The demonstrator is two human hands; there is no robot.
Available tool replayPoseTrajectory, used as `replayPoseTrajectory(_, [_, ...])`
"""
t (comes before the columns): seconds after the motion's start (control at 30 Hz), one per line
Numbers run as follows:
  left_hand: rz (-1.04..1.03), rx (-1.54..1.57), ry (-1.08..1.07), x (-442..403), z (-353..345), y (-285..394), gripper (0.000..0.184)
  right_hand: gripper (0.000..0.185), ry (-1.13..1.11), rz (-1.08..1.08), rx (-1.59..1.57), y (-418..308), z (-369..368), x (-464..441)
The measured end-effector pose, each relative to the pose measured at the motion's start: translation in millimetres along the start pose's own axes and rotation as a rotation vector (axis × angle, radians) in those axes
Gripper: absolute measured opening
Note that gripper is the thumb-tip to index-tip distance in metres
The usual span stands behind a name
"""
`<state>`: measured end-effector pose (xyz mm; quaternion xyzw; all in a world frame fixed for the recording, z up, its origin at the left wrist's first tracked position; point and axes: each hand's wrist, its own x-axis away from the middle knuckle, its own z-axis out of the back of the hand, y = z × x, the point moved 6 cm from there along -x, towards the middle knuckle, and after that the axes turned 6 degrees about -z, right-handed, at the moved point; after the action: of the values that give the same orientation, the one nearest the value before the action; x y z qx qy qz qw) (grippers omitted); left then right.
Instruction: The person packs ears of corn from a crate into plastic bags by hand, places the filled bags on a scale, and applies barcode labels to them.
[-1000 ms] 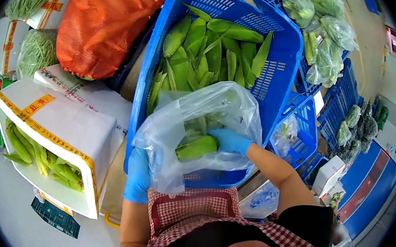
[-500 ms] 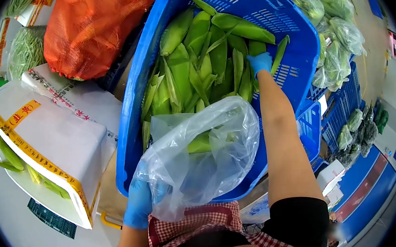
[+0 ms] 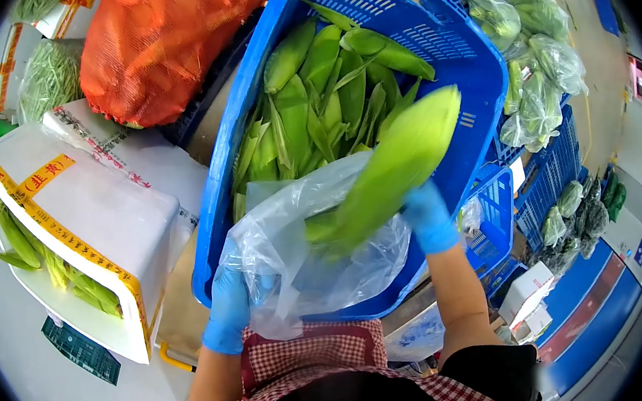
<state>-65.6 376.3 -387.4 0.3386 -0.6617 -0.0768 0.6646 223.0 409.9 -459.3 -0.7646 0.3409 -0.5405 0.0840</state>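
Note:
My left hand (image 3: 228, 299), in a blue glove, is closed on the near left edge of a clear plastic bag (image 3: 292, 283). The bag lies open over the near end of a blue crate (image 3: 221, 180), and something green shows inside it. My right hand (image 3: 427, 218), also gloved and blurred, grips a large green ear of corn in its husk (image 3: 409, 154). That ear slants over the bag's mouth, its lower end at the opening. More green corn in husks (image 3: 324, 105) lies in the crate beyond the bag.
At left, a white foam box (image 3: 95, 193) holds green vegetables (image 3: 59, 261). An orange mesh sack (image 3: 159, 54) stands behind it. On the right are bagged greens (image 3: 538, 59) on a blue crate, a smaller blue crate (image 3: 491, 212) and a white box (image 3: 526, 289).
My right hand has gone from the bag into the crate's far right side, then come back toward the bag with an ear of corn. My left hand still holds the bag's edge.

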Motion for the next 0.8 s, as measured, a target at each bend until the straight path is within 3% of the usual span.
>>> replayPoseTrajectory(0.07, [0.021, 0.095, 0.045, -1.3, 1.6, 4.5, 0.045, 0.084, -0.040, 0.035, 0.411, 15.7, -42.2, 20.9])
replayPoseTrajectory(0.13, [0.091, 0.169, 0.035, -1.1, 0.3, 12.0, 0.046, 0.076, -0.264, -0.116, 0.965, 28.9, -69.7, 22.0])
replayPoseTrajectory(0.23, [0.044, 0.088, 0.033, -2.9, 14.2, 9.7, 0.047, 0.061, -0.568, -0.163, 1.168, 38.9, -55.1, 3.3])
replayPoseTrajectory(0.27, [0.034, 0.080, 0.134, 0.4, 6.6, 12.3, 0.049, 0.044, -0.390, -0.174, 0.762, 25.8, -14.9, -27.0])
replayPoseTrajectory(0.3, [0.055, 0.003, 0.064, 0.8, 10.5, 7.0, 0.050, 0.029, -0.255, -0.118, 0.353, 12.3, 26.1, -55.4])
replayPoseTrajectory(0.33, [0.080, -0.068, -0.004, 5.6, 19.1, -0.5, 0.050, 0.024, 0.087, 0.088, 0.530, -29.4, 57.1, -81.0])
replayPoseTrajectory(0.37, [0.104, -0.138, -0.075, 9.5, 22.6, -7.1, 0.051, 0.033, 0.431, 0.159, 0.321, -42.8, 71.8, -95.9])
replayPoseTrajectory(0.43, [0.168, -0.171, -0.150, 14.6, 18.9, -5.5, 0.053, 0.063, 0.669, 0.215, 1.061, 5.1, 140.8, -151.3])
replayPoseTrajectory(0.5, [0.171, -0.206, -0.092, 18.6, 22.9, -7.4, 0.053, 0.096, 0.936, -0.190, 1.325, 59.9, 193.8, -169.2])
replayPoseTrajectory(0.53, [0.185, -0.214, -0.063, 20.6, 24.5, -8.2, 0.053, 0.110, 1.054, -0.237, 1.413, 55.9, 170.2, -152.7])
replayPoseTrajectory(0.63, [0.200, -0.212, -0.045, 21.4, 23.7, -6.0, 0.052, 0.117, 0.961, -0.372, 1.489, 47.1, 152.5, -146.1])
replayPoseTrajectory(0.7, [0.101, -0.227, -0.089, 19.2, 24.5, -7.3, 0.052, 0.108, 0.928, -0.367, 1.472, 41.7, 154.3, -145.4])
replayPoseTrajectory(0.8, [0.146, -0.149, -0.062, 18.4, 27.9, -13.8, 0.051, 0.089, 0.901, -0.381, 1.401, 39.9, 139.3, -133.3])
